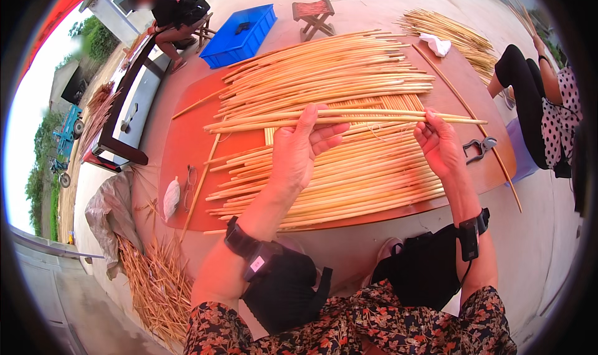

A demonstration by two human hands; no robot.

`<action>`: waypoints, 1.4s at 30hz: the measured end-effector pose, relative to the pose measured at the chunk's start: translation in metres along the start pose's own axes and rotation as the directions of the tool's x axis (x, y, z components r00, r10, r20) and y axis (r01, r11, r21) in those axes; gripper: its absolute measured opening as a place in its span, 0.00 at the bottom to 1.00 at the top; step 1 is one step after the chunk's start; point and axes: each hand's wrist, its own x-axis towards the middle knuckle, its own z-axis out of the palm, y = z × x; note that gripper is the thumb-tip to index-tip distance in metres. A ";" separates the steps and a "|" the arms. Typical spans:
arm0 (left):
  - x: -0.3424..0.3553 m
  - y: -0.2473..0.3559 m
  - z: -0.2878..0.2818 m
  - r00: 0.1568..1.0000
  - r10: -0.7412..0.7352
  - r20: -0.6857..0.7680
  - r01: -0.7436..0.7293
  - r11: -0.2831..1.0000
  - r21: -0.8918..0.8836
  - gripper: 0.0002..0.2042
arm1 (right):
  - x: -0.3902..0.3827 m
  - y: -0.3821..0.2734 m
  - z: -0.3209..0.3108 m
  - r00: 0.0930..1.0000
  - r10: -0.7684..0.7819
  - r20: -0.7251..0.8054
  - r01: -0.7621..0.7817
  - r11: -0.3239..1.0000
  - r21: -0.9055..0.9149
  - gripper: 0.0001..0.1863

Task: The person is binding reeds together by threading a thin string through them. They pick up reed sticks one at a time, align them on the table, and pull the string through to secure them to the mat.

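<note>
A few long, pale, peeled sticks (374,114) lie across both my hands, raised above the table. My left hand (298,152) grips them with the thumb over the top and the fingers curled beneath. At their right part my right hand (441,144) pinches the sticks between thumb and fingertips. Below them, a wide layer of similar sticks (336,187) is spread on the near side of the brown-red table (199,118). Another layer (324,68) covers the far side. Between the layers shows a strip of crosswise sticks (398,103), partly covered.
Metal cutting pliers (478,148) lie right of my right hand. Eyeglasses (190,184) and a white wrapped bundle (171,198) sit at the left. Beyond the table are a blue crate (240,34) and a folding stool (314,18). A person (542,106) sits at right, another (174,18) far left.
</note>
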 end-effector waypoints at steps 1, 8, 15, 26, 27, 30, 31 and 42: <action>0.000 0.000 0.000 1.000 0.000 -0.007 0.000 1.000 0.007 0.20 | 0.000 0.000 -0.001 1.000 0.000 0.003 0.000 1.000 0.000 0.09; -0.003 0.003 -0.001 1.000 0.004 -0.023 -0.004 1.000 -0.006 0.17 | 0.001 -0.001 -0.002 1.000 0.001 0.006 -0.001 1.000 -0.011 0.09; 0.001 -0.001 -0.005 0.999 0.015 -0.052 -0.014 1.000 0.006 0.15 | 0.000 0.001 0.001 1.000 0.000 0.015 0.000 1.000 0.020 0.08; 0.004 -0.001 -0.004 0.993 0.010 -0.116 -0.004 0.999 0.053 0.14 | -0.002 -0.001 0.006 0.999 0.029 -0.015 -0.029 1.000 -0.011 0.07; 0.004 -0.002 -0.004 0.992 0.009 -0.129 -0.002 0.999 0.052 0.14 | -0.001 -0.001 0.006 1.000 0.023 -0.011 -0.024 1.000 -0.015 0.07; 0.004 -0.002 -0.003 0.990 -0.033 -0.138 0.039 0.999 0.034 0.14 | -0.001 -0.002 0.005 1.000 0.005 0.004 -0.005 1.000 -0.014 0.06; 0.004 -0.001 -0.002 0.989 -0.056 -0.137 0.060 0.998 0.028 0.15 | -0.002 -0.002 0.005 1.000 -0.006 0.009 0.006 1.000 -0.014 0.06; -0.005 0.018 0.025 0.805 0.458 0.378 -0.506 0.198 0.839 0.07 | -0.005 -0.004 0.009 0.999 -0.029 0.020 0.030 0.998 -0.062 0.06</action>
